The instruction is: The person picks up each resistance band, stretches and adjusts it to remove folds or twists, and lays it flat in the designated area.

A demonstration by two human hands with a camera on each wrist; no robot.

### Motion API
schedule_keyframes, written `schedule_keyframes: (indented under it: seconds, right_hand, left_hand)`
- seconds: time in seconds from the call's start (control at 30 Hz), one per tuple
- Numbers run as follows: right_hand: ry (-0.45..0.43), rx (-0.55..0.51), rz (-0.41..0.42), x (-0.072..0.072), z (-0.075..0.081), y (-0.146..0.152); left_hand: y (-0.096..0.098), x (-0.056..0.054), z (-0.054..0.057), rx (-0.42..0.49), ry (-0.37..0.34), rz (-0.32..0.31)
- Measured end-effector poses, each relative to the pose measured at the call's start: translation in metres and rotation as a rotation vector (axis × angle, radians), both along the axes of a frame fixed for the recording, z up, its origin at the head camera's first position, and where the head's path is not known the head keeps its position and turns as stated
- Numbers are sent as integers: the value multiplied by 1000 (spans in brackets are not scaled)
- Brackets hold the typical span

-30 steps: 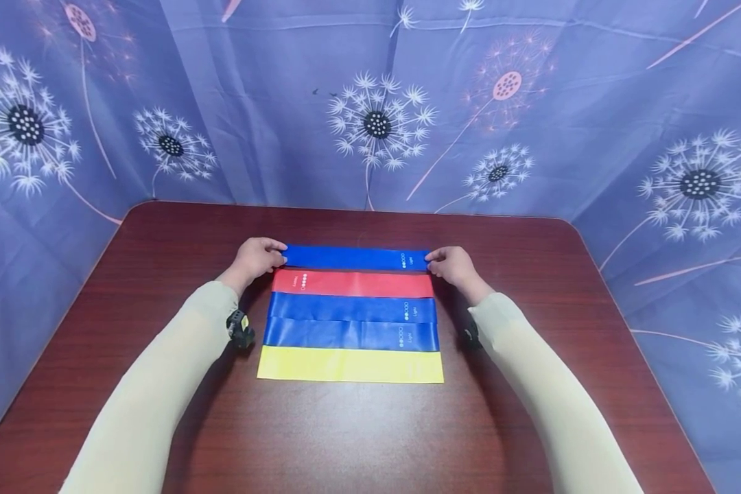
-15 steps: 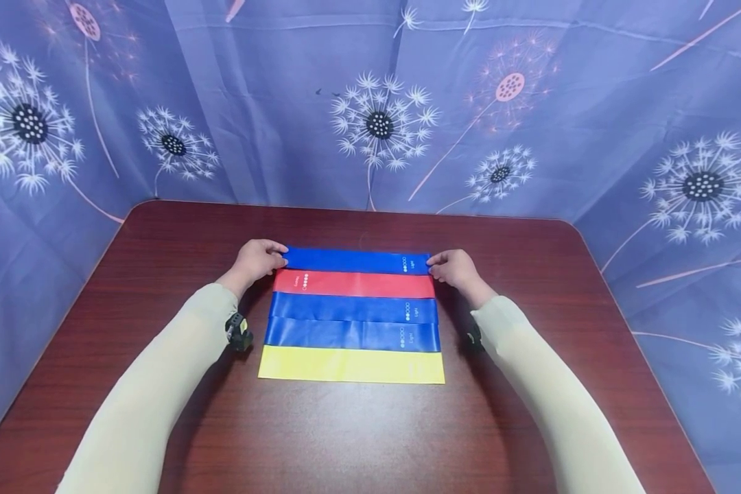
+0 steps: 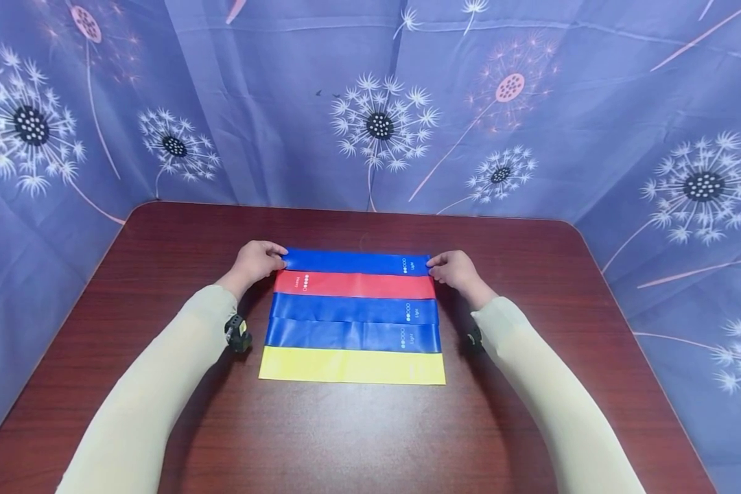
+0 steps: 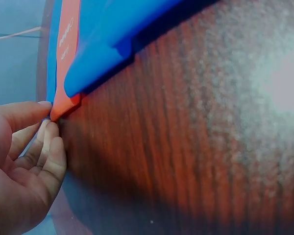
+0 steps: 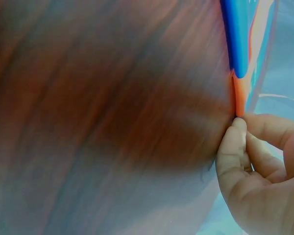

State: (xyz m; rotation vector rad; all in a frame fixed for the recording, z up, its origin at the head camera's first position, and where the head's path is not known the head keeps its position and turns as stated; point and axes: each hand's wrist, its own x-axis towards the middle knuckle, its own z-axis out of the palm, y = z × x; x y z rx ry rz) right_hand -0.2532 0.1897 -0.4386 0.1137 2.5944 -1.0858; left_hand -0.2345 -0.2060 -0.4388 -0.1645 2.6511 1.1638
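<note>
A blue resistance band marked "Light" lies flat as the farthest of several stacked edge to edge. My left hand pinches its left end between thumb and fingers; my right hand pinches the right end. Right below it lies a red band marked "Heavy", then two more blue bands and a yellow band nearest me. In the left wrist view, the left fingertips sit right at the corner of the red band. The right wrist view has the right fingertips just below the red band's end.
The bands lie on a dark red-brown wooden table with rounded far corners. A blue-violet curtain with dandelion prints hangs behind and along both sides. A small black camera is strapped at the left wrist.
Both hands have drawn the farthest blue band slightly toward me, so its near edge now meets the red band. In the last half second, hardly anything has moved.
</note>
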Motion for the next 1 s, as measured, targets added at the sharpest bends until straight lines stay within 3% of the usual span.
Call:
schedule_keyframes:
  seconds: [0.43,1.0]
  right_hand:
    - [14,19,-9,3,-1,0]
    - [29,-96,-68,9,0,1]
  left_hand:
    - [6,3,2,-66,4,-5]
    - [3,4,0,-78,19,-31]
